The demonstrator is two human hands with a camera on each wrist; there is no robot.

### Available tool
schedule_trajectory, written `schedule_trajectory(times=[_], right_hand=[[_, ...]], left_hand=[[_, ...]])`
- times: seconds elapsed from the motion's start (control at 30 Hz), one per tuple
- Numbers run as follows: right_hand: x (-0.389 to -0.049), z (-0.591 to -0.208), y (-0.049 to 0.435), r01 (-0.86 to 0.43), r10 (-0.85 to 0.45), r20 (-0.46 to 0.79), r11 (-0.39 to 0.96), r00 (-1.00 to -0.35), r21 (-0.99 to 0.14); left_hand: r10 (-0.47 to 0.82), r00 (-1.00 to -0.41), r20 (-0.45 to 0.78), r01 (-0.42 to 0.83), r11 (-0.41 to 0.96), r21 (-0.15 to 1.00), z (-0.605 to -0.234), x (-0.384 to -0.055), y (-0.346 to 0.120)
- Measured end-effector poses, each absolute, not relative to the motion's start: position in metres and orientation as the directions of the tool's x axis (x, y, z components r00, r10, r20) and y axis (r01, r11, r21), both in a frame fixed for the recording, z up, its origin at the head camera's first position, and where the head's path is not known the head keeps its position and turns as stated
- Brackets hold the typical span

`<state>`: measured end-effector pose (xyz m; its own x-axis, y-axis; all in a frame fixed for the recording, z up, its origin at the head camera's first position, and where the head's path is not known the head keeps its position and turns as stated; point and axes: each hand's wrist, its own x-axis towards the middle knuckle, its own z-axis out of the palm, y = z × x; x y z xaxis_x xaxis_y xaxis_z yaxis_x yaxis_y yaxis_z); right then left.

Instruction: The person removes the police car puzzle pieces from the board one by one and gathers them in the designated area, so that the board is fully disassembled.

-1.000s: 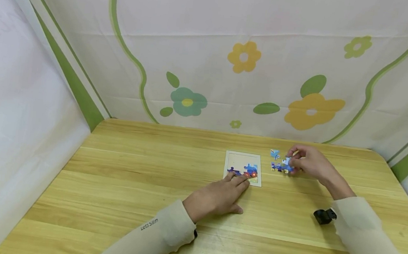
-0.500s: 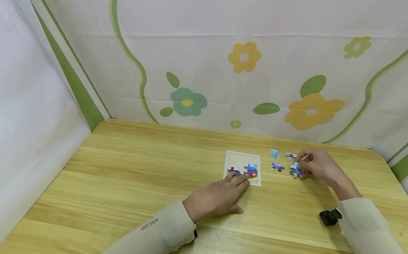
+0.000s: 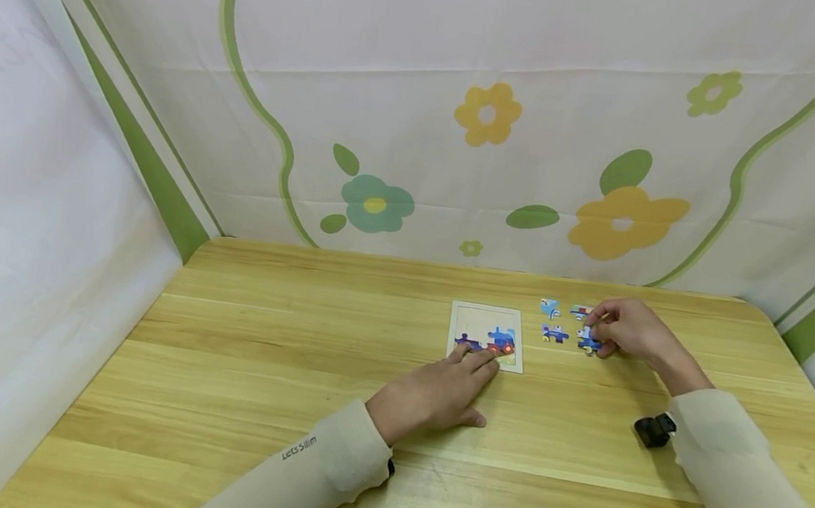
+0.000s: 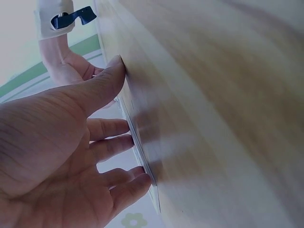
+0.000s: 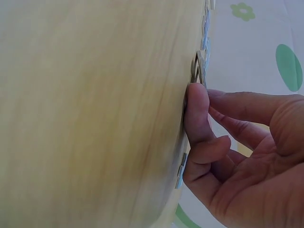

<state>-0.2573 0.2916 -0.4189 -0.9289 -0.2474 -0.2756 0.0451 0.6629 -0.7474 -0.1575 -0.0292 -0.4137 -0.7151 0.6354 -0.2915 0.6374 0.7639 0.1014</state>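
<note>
Since a second ago, your right hand (image 3: 629, 329) has moved a blue puzzle piece (image 3: 585, 341) to the right. Your thumb and finger nearly meet, pinching it. It looks light, thin and stiff; hold its edges. Your left hand (image 3: 440, 390), fingers loosely out, touches the puzzle board (image 3: 473, 322).

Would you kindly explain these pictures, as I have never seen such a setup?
There is no machine here: a person is working bare-handed. The wide picture comes from a camera worn on the head; the two close ones are taken from the left and right wrists. On the wooden table lies a partly filled puzzle frame, with loose puzzle pieces to its right. The left hand rests its fingers on the frame's near edge; the right hand pinches a blue puzzle piece.
</note>
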Motion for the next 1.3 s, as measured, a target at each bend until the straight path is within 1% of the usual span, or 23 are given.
schedule_trajectory(times=[0.5, 0.93, 1.3], right_hand=[[-0.2583, -0.4196, 0.289, 0.057, -0.215, -0.283, 0.696, -0.935, -0.716], [-0.2561, -0.4173, 0.2895, 0.04, -0.218, -0.267, 0.701, -0.939, -0.712], [-0.2572, -0.422, 0.2866, 0.017, -0.215, -0.252, 0.729, -0.944, -0.684]], left_hand=[[0.639, -0.714, -0.285, 0.64, 0.761, 0.103, -0.4138, -0.1572, -0.0294], [0.64, -0.713, -0.288, 0.645, 0.759, 0.091, -0.4128, -0.1571, -0.0296], [0.64, -0.713, -0.288, 0.641, 0.761, 0.103, -0.4143, -0.1572, -0.0296]])
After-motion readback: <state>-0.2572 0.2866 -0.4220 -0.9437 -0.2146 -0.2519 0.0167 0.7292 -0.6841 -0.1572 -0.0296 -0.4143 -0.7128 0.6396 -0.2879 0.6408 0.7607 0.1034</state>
